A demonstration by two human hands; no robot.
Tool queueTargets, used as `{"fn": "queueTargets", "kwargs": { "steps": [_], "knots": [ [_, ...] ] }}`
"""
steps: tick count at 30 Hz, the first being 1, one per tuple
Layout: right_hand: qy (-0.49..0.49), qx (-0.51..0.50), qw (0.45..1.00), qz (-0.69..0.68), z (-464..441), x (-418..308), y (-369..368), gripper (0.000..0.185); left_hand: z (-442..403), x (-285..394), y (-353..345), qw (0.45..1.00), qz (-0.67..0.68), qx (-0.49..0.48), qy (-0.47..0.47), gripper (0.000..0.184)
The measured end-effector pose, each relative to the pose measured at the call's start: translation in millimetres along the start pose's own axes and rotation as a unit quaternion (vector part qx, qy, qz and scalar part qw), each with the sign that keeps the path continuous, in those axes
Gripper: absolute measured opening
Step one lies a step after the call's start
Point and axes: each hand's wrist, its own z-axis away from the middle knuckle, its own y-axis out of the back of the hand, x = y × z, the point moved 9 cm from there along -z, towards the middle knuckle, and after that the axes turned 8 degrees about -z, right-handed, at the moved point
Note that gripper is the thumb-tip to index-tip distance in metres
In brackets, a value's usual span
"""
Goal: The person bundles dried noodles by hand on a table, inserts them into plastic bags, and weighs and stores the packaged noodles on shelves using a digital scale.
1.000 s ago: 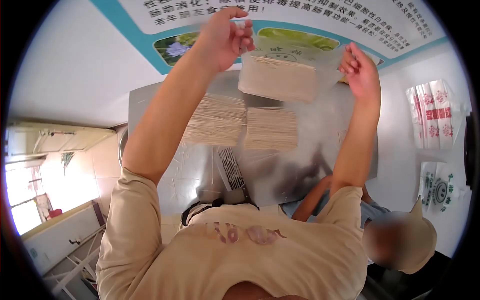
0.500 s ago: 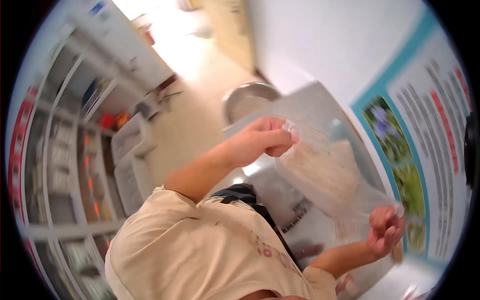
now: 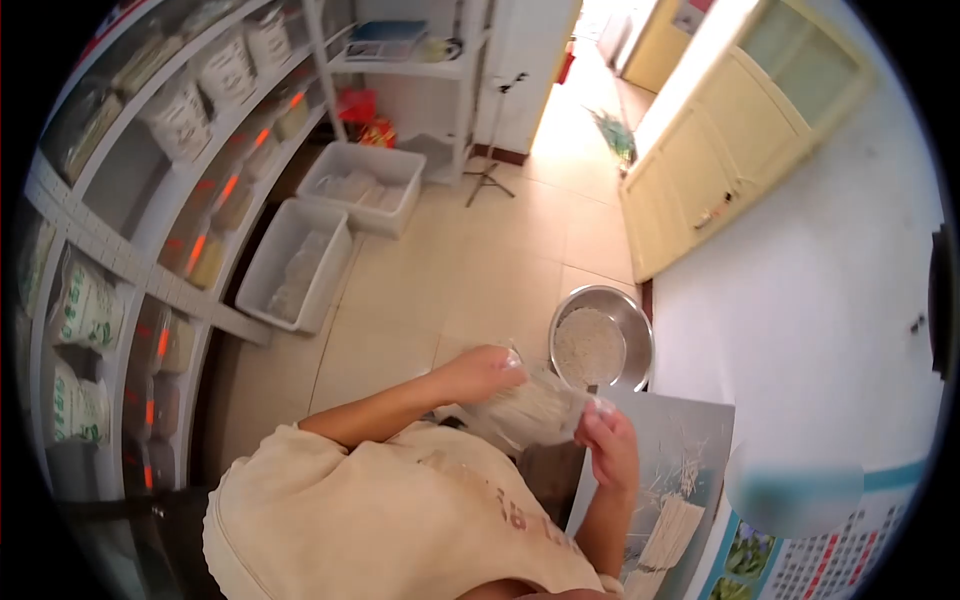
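A clear plastic bag (image 3: 530, 408) with pale, thin dried noodles in it is stretched between my two hands, in front of my shirt. My left hand (image 3: 487, 374) is closed on one end of the bag. At the opposite end, my right hand (image 3: 610, 440) pinches a corner of the plastic. Right of my right forearm stands a grey metal table (image 3: 650, 430), where a bundle of dried noodles (image 3: 672, 532) lies with loose broken strands (image 3: 686, 478) scattered near it.
A steel basin (image 3: 640, 345) with pale bits in it stands beyond my hands. White tubs (image 3: 335, 270) sit on the floor at left, beside shelves (image 3: 170, 235) of bags. A thin stand (image 3: 490, 150) and a yellow door (image 3: 720, 140) are farther off.
Both hands have carried the bag off the table, to the left and in front of my body. My view has turned toward the floor and doorway.
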Motion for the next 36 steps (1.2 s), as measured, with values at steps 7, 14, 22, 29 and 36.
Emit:
{"fn": "queueTargets", "kwargs": {
  "steps": [7, 14, 22, 29, 36],
  "knots": [
    [-0.076, -0.146, 0.985, 0.044, -179, 18, -150, 0.017, 23, -66, 174, 0.976, 0.047, 0.215, -0.007, 0.028],
    [-0.114, -0.269, 0.956, 0.026, -339, -4, -268, 0.020, 44, -101, 360, 0.920, 0.233, 0.313, 0.017, 0.022],
    [-0.138, -0.405, 0.904, -0.006, -507, -56, -378, 0.010, 38, -128, 566, 0.857, 0.182, 0.477, 0.064, 0.020],
    [-0.143, -0.449, 0.881, -0.039, -664, -115, -470, 0.010, -12, -125, 734, 0.807, 0.279, 0.520, -0.001, 0.020],
    [-0.160, -0.418, 0.889, -0.098, -819, -162, -554, 0.019, -83, -127, 914, 0.806, 0.302, 0.509, -0.030, 0.019]
  ]
}}
